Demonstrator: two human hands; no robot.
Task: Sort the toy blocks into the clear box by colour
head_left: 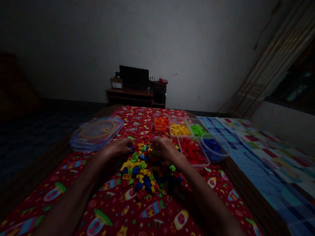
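A mixed pile of toy building bricks (141,164) in yellow, blue, green and red lies on a red patterned cloth (108,203). My left hand (121,146) is at the pile's far left edge, fingers curled together, with a blue brick (132,149) at the fingertips. Over the far right part of the pile is my right hand (164,147), its fingers bent down and closed; what they hold, if anything, is hidden. Right of it stands a clear divided container (206,160) with red bricks (193,151), yellow bricks (179,128), green bricks (197,130) and orange bricks (161,124) sorted by colour.
A round clear tub (227,152) of blue bricks (213,145) stands at the right table edge. Stacked clear lids (97,132) lie at the left. Beyond the table is a desk (133,91) with a monitor (134,77). A checked bedspread (261,164) spreads to the right.
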